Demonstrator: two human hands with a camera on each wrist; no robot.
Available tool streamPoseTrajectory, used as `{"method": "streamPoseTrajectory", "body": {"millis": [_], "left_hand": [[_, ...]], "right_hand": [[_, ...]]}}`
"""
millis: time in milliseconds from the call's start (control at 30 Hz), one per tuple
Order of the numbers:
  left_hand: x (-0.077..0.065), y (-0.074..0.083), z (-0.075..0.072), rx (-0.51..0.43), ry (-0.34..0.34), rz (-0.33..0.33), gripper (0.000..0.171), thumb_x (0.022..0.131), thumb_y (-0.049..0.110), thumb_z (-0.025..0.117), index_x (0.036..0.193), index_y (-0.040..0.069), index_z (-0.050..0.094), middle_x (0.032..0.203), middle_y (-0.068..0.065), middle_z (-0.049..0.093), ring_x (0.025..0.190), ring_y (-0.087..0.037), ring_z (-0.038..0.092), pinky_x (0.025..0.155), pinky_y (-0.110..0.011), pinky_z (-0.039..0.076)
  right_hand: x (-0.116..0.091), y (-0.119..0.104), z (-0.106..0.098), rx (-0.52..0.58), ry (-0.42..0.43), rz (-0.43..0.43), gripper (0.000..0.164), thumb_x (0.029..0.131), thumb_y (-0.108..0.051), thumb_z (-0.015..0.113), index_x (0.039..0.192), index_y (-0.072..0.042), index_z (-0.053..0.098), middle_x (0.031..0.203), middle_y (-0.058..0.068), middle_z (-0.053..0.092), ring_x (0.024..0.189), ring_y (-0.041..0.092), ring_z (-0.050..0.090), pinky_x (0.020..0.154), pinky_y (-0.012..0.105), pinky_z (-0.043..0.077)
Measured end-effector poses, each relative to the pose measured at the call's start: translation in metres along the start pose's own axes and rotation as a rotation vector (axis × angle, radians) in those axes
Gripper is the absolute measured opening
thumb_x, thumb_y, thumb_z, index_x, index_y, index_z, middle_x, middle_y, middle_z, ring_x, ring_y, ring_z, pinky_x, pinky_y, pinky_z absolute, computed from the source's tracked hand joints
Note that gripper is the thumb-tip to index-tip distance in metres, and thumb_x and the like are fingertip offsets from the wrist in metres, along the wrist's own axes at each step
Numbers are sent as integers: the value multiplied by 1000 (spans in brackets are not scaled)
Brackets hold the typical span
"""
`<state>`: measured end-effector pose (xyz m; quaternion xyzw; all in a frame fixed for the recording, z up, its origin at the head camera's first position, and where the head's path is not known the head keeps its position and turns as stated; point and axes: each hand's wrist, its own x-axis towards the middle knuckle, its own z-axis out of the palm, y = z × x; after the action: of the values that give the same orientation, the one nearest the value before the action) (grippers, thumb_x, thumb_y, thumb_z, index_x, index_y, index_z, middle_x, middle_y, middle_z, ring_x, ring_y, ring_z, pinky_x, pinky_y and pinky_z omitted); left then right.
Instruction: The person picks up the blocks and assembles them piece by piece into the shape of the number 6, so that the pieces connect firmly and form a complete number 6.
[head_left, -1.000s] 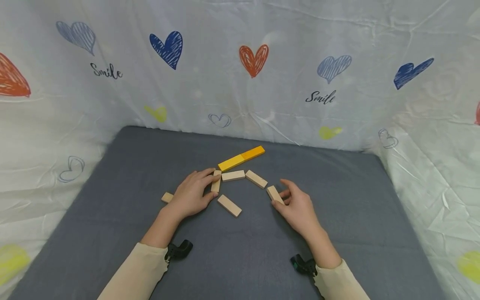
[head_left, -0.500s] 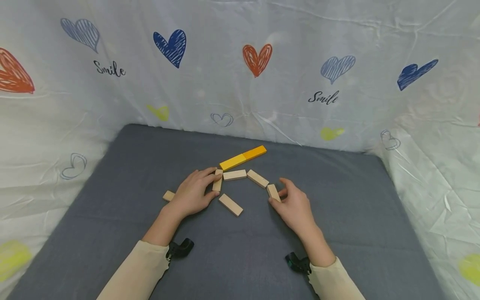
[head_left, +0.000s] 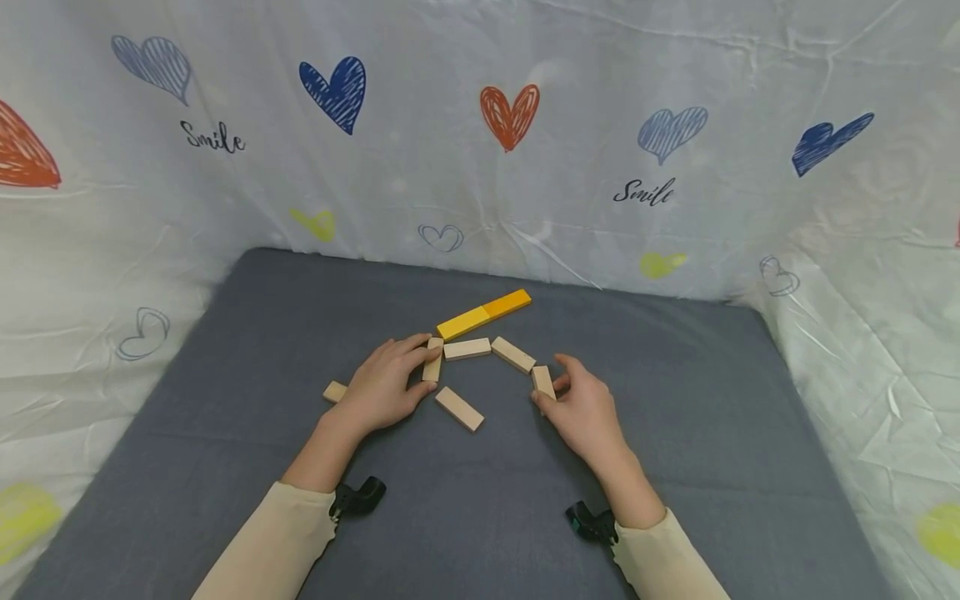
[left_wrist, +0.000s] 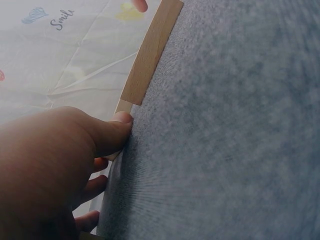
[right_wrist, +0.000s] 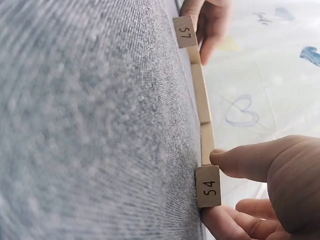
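In the head view my left hand [head_left: 377, 387] pinches a plain wooden block [head_left: 432, 365], thumb at its near end and fingers at its far end. My right hand [head_left: 591, 410] holds another wooden block [head_left: 543, 382] between thumb and fingers; its end, marked 54 [right_wrist: 209, 187], faces the right wrist camera. Between the held blocks lie two more, a left middle block [head_left: 467, 349] and a right middle block [head_left: 513, 354], forming an arch with them. A loose wooden block [head_left: 460, 409] lies inside this curve, apart from the others.
Behind the arch, a yellow block [head_left: 462, 322] and an orange block [head_left: 507, 303] lie end to end. One more wooden block [head_left: 334, 392] is partly hidden by the left hand. A grey cloth [head_left: 495, 517] covers the table, and a heart-printed curtain [head_left: 570, 100] hangs behind.
My right hand has moved slightly left and away from me, bringing its block up to the end of the right middle block and turning it a little. My left hand keeps its place.
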<state>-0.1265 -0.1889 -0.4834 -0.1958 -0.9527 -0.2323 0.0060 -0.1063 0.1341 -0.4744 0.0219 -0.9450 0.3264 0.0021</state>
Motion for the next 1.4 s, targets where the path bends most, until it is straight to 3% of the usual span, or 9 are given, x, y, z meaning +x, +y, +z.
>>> {"method": "streamPoseTrajectory", "body": {"millis": [500,767,1167,1400], "left_hand": [[1,-2,1,-1,-8,2,61,101,28,84,157,15,63,169,-13,47,154,-39,46,135,-59,25],[2,-1,-1,-1,-17,0,62,101,28,84,157,15,62,169,-13,47,155,-38,45,135,-59,24],[1,-3,0,-6,-15,-3,62,101,27,84,157,15,62,169,-13,47,155,-38,45,135,-59,25],[0,-3,-1,-10,-6,10,61,101,28,84,156,14,63,168,-14,47,154,-39,46,135,-58,25]], "right_hand": [[1,1,-2,27,32,-29,63,104,-36,77,154,-2,58,111,14,75,85,25,75,70,47,65],[0,-1,-5,14,123,-63,56,104,-34,76,148,-2,64,115,13,73,94,30,72,77,52,64],[-3,-12,-1,69,118,-228,52,105,-31,77,147,-2,66,120,12,71,102,30,67,85,53,61],[-4,-24,5,90,91,-280,50,103,-27,80,144,-3,67,117,10,71,103,27,67,89,50,62]]}}
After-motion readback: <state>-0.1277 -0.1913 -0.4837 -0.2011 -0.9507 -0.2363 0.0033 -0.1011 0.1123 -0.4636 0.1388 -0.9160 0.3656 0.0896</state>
